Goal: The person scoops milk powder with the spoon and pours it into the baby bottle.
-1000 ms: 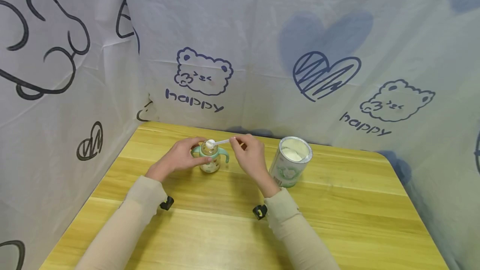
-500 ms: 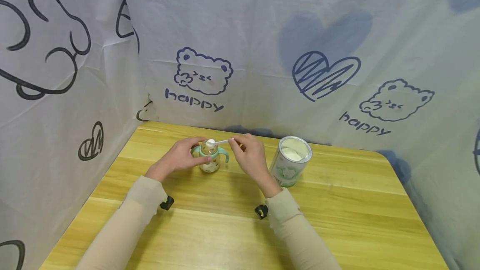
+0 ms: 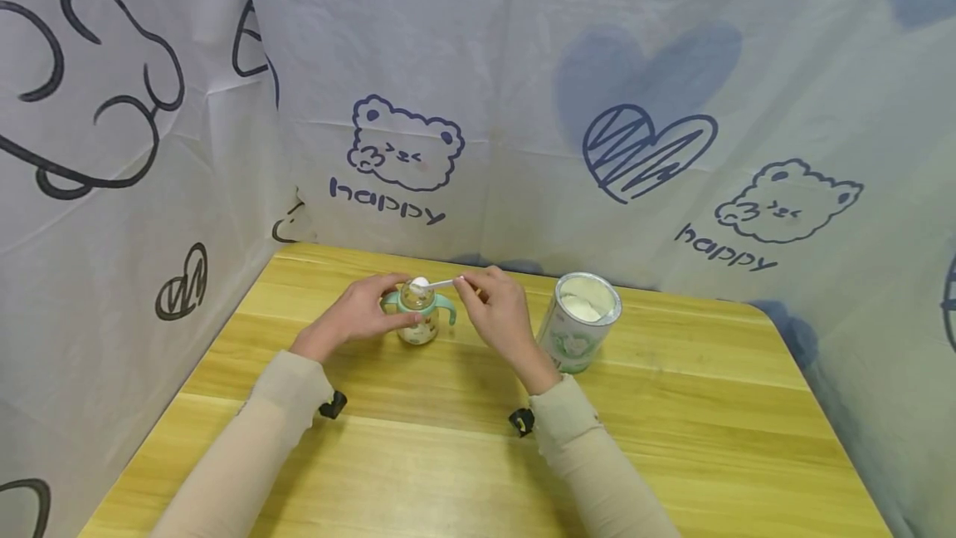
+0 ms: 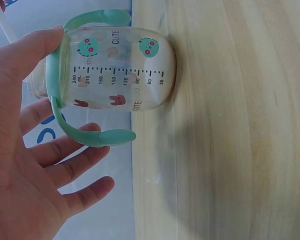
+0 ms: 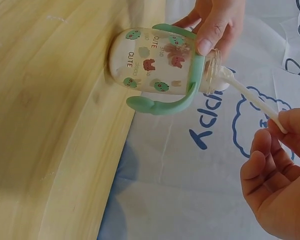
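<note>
A clear baby bottle (image 3: 418, 330) with a mint-green two-handled collar stands upright and lidless on the table. My left hand (image 3: 362, 310) holds it at the collar, thumb on the near side and fingers reaching behind the neck. In the left wrist view, the other fingers (image 4: 72, 172) spread loosely below a handle. My right hand (image 3: 499, 314) pinches the end of a white scoop (image 5: 255, 102) between thumb and forefinger. The scoop's bowl, with white powder, is right at the bottle's open mouth. Pale contents show low inside the bottle.
An open tin (image 3: 571, 343) of whitish powder stands on the table, just right of my right hand. The wooden table (image 3: 418, 471) ends at the back against a printed cloth (image 3: 515, 156), with more cloth along the left side.
My right hand and the scoop have shifted very slightly left at the bottle mouth. The left hand, bottle and tin stay in place.
</note>
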A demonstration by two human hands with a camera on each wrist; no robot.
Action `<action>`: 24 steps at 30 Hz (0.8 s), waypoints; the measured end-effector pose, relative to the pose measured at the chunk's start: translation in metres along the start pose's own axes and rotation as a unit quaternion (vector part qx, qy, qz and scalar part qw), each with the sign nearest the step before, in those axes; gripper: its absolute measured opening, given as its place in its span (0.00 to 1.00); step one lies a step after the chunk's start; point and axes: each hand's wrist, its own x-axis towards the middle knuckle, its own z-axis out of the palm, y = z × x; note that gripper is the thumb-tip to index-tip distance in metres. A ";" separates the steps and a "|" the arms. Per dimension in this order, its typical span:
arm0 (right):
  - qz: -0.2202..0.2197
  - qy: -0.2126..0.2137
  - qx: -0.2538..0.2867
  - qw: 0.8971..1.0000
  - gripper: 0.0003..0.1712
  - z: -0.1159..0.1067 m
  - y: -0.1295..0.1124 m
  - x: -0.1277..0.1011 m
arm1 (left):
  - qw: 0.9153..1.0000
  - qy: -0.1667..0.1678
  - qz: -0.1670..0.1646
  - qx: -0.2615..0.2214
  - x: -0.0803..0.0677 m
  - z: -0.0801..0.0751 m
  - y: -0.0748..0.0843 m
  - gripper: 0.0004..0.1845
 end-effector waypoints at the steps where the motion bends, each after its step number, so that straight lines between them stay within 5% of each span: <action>1: -0.002 0.000 -0.002 1.000 0.13 0.000 0.000 0.000 | 1.000 0.000 0.001 0.001 0.000 0.000 0.000 0.43; 24: -0.082 0.001 -0.071 0.994 0.10 0.000 0.003 0.000 | 1.000 0.003 0.009 0.003 0.000 0.000 -0.001 0.44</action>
